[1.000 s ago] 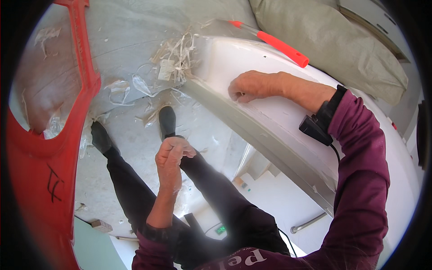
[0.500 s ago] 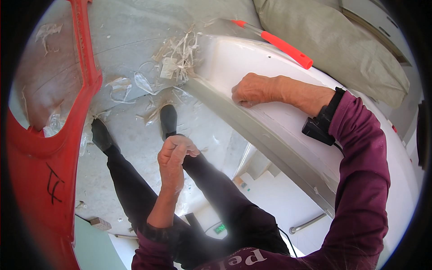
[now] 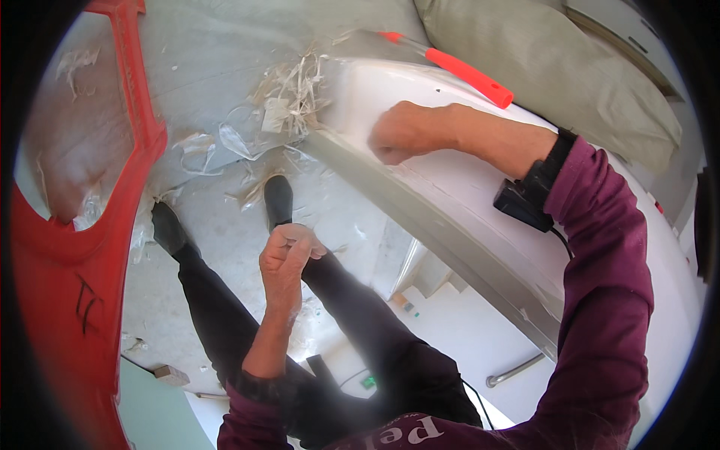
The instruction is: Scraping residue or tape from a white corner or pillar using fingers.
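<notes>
Hiding their contents, both fisted hands, right on white panel

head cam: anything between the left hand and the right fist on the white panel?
Between the left hand and right hand: the white panel's grey edge strip and bare, scrap-flecked floor. Nothing else there.

Left hand: loosely curled fist, forearm raised before the body | Right hand: closed fist, knuckles down, arm extended forward in maroon sleeve
</notes>
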`<state>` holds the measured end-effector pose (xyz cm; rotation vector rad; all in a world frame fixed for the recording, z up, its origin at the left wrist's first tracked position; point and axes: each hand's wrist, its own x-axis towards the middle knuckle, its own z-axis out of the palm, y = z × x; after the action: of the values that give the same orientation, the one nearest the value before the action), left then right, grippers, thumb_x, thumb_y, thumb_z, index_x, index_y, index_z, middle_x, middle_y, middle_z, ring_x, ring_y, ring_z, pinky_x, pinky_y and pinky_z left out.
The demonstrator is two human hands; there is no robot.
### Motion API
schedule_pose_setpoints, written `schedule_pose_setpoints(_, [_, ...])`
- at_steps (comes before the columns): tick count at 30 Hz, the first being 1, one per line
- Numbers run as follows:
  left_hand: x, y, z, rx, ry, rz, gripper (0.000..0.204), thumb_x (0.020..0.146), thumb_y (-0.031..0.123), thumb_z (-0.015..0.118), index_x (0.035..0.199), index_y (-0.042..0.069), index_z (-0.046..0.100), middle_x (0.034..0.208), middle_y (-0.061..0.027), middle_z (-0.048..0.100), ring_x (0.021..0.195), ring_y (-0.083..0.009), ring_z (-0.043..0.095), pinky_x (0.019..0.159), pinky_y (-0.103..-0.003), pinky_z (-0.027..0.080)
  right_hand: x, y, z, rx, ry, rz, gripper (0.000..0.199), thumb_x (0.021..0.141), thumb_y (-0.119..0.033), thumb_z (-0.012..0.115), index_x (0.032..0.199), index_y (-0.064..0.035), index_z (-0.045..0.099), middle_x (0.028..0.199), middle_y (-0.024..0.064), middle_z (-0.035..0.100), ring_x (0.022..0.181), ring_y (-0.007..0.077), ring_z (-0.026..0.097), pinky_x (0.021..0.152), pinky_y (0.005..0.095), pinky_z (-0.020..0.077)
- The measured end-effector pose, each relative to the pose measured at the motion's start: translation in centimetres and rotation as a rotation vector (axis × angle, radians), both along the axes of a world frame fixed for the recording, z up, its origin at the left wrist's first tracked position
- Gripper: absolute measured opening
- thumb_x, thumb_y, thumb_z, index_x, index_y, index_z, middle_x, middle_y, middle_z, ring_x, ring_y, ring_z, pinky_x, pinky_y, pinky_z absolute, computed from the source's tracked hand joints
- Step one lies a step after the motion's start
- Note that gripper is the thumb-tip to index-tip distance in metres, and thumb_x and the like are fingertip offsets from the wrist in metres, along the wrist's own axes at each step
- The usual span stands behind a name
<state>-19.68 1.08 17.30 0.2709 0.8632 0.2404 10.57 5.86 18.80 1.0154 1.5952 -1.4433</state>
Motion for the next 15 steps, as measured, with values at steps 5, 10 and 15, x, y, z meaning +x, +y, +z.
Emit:
schedule_pose_setpoints(5, [-1.0, 0.3, -1.1, 0.087, -0.018, -0.020, 0.006, 0.089, 0.003, 0.052, 0.090, 0.001, 0.057, 0.083, -0.0064, 0.061, 0.076, -0.0116, 0.056, 0.072, -0.025, 0.045, -6.2, -1.1, -5.7, 0.317, -0.198, -0.116, 0.018, 0.079, -0.023, 0.060, 0.083, -0.0081, 0.068, 0.081, 0.0115, 0.067, 0.079, 0.0292, 0.066, 0.066, 0.0431, 0.0520])
schedule_pose_setpoints(10, [-2.5, 2.2, 0.2, 0.293, 0.228, -0.008, 0.012, 0.087, 0.000, 0.054, 0.098, 0.000, 0.059, 0.091, -0.0074, 0.062, 0.083, -0.0131, 0.058, 0.081, -0.026, 0.046, -18.9, -4.7, -8.9, 0.641, -0.308, -1.770, 0.018, 0.083, -0.021, 0.057, 0.081, -0.0025, 0.058, 0.076, 0.0180, 0.062, 0.074, 0.0350, 0.061, 0.064, 0.0436, 0.0457])
schedule_pose_setpoints(15, [0.5, 2.6, 2.3, 0.498, 0.194, -0.232, 0.012, 0.086, 0.003, 0.057, 0.096, -0.001, 0.062, 0.092, -0.0053, 0.063, 0.085, -0.0101, 0.056, 0.078, -0.024, 0.044, -28.6, -15.0, -1.2, 0.612, -0.201, -1.916, 0.011, 0.087, -0.012, 0.058, 0.088, -0.0012, 0.055, 0.085, 0.0149, 0.058, 0.075, 0.0294, 0.058, 0.064, 0.0370, 0.0451])
